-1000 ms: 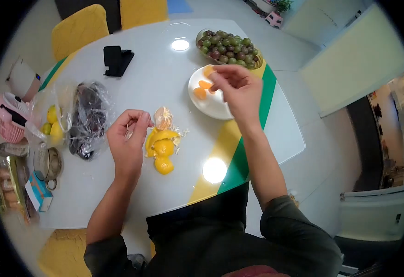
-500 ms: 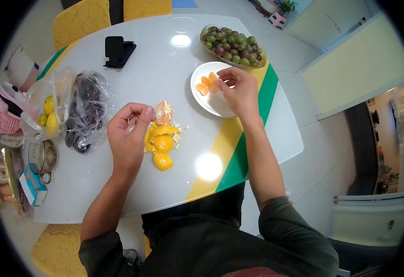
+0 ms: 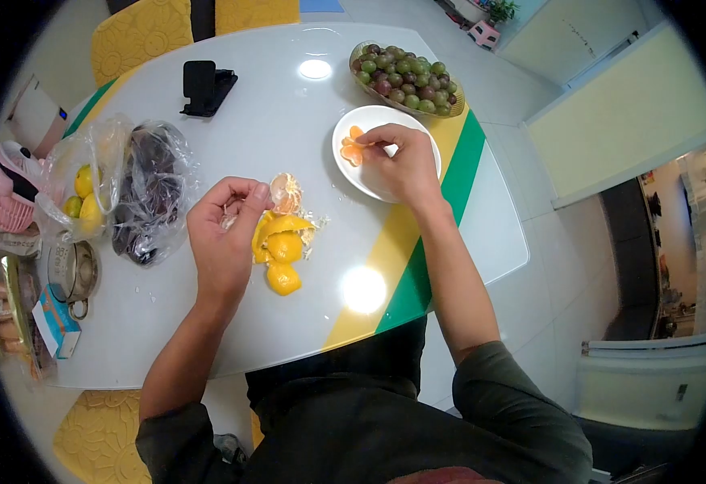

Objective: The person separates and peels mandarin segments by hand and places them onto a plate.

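Over the white plate [image 3: 381,117], my right hand [image 3: 401,165] has its fingers pinched at several orange segments [image 3: 353,153]; its fingertips partly cover them, and whether one is held is hidden. My left hand [image 3: 228,230] is closed beside the peeled fruit, with a small whitish piece, perhaps membrane, showing between its fingers. A peeled part of the fruit [image 3: 286,194] with white strings lies just right of the left fingertips. Below it is yellow peel [image 3: 285,246], with a separate piece [image 3: 283,279] nearer me and white scraps around.
A grape basket [image 3: 409,79] stands behind the plate. At the left are a bag of yellow fruit [image 3: 87,198], a bag of dark items [image 3: 155,181], a glass cup [image 3: 73,272], a blue-white box [image 3: 57,323] and a pink fan [image 3: 10,189]. A black stand [image 3: 206,87] is farther back.
My right hand has moved down and slightly left over the plate, and the segments beneath it lie closer together. My left hand has stayed closed beside the peeled fruit. The view has shifted slightly.
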`<act>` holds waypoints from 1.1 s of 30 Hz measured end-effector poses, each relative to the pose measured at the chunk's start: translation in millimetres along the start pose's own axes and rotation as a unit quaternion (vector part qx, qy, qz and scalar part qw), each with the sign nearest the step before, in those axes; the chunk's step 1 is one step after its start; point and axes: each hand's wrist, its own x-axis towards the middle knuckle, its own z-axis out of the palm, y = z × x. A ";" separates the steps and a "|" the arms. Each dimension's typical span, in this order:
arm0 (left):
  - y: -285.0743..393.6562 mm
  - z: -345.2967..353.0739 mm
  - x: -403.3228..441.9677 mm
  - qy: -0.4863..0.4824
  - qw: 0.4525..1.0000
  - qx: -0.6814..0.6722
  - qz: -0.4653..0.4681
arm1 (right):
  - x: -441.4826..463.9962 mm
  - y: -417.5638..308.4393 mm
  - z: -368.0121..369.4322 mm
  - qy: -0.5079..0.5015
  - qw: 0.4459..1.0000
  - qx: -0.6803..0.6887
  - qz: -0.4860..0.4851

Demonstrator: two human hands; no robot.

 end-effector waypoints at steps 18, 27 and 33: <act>-2.2 0.1 0.9 0.006 1.000 0.011 -0.003 | 1.2 -7.4 -23.6 -0.012 0.991 -0.103 0.078; -2.7 -0.5 1.2 0.007 1.000 0.017 -0.004 | 4.9 -4.0 -21.3 -0.051 0.981 -0.159 0.094; -0.9 -0.2 0.7 0.007 1.000 0.014 -0.003 | 4.6 -3.6 -17.7 -0.011 0.992 -0.101 0.079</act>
